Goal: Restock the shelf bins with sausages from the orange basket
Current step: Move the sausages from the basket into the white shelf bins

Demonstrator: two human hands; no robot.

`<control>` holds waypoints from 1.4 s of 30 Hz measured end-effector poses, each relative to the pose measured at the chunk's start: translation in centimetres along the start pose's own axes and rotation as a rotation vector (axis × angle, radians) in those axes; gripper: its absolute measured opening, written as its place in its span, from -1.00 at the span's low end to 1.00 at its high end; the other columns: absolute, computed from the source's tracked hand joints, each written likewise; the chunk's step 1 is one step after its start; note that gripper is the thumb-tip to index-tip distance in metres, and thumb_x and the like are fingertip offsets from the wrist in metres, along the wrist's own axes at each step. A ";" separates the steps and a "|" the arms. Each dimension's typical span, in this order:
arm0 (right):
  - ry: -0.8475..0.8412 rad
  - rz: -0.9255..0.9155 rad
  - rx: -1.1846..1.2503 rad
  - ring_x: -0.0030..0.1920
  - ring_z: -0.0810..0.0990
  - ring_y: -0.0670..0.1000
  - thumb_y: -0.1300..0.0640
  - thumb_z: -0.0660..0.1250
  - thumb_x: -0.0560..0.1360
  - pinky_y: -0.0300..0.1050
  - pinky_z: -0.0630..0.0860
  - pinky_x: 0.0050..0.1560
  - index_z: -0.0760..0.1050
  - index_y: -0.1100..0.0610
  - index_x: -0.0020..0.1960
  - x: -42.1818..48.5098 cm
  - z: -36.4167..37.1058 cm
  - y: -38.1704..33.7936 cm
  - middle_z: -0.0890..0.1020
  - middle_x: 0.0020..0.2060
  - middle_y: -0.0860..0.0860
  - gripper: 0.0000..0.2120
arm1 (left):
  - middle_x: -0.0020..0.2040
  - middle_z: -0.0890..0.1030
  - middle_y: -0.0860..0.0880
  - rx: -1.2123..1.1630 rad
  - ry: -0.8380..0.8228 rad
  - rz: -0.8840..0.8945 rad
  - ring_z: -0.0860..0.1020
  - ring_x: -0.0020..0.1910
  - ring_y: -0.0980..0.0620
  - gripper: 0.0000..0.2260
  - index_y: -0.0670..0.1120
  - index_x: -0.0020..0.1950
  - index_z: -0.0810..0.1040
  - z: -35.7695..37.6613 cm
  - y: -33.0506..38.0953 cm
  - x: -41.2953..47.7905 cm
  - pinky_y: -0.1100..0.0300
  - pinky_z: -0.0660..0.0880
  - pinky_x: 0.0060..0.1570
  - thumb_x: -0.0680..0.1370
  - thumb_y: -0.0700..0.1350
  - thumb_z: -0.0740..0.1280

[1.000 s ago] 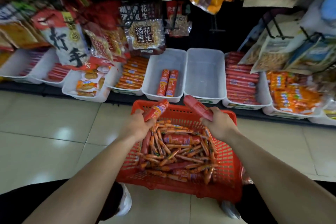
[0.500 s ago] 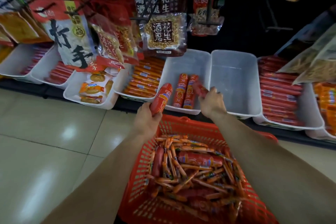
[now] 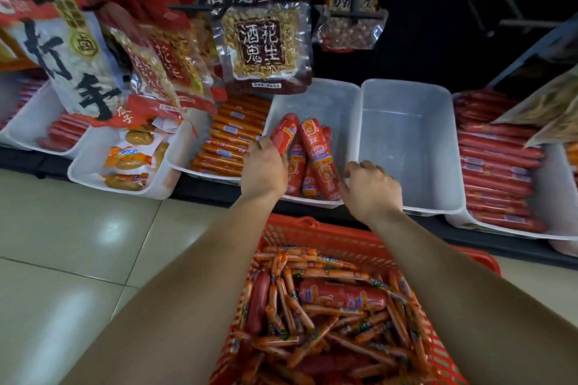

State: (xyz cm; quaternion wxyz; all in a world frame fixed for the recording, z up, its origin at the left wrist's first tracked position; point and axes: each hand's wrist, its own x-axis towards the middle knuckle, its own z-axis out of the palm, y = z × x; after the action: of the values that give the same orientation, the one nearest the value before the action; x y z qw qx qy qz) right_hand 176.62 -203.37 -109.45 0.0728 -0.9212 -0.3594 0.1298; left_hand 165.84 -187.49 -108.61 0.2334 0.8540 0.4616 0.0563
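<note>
Two hands are over the same white bin (image 3: 337,94) right now. Left hand (image 3: 264,170) has its fingers curled around the lower end of a fat red sausage (image 3: 284,133), which sticks up and away from the knuckles, tilted over the bin's left edge. Right hand (image 3: 370,187) is loosely curled with nothing in it that I can see, fingertips hanging just beside the near end of another fat sausage (image 3: 319,156) that lies on top of a few more inside the bin; can't tell if they're actually touching it.

Next bin to the right (image 3: 409,134) has no stock in it, and the one past that is packed with long red sausages (image 3: 497,166). Left of the hands there's a bin of thinner orange sticks (image 3: 231,137).

Closest to the camera, between the forearms, sits the orange basket (image 3: 312,233), still loaded with skinny orange sausages (image 3: 328,322) and a couple of fat red ones.
</note>
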 end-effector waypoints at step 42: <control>-0.823 -0.280 -0.319 0.54 0.14 0.14 -0.45 0.35 0.31 0.12 0.11 0.48 -0.01 -0.04 0.61 -22.7 12.7 11.2 0.12 0.56 0.07 0.05 | 0.43 0.39 -0.04 0.497 -0.774 0.364 0.36 0.40 -0.12 -0.42 0.02 0.47 0.36 8.3 -8.0 -22.7 -0.07 0.40 0.27 0.53 0.26 0.32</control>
State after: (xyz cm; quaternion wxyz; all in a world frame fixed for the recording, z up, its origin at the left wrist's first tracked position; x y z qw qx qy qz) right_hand 164.11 -226.50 -119.86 -0.2016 -0.7354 -0.4950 0.4166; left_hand 149.44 -205.10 -116.88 0.1632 0.9088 0.1839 -0.3371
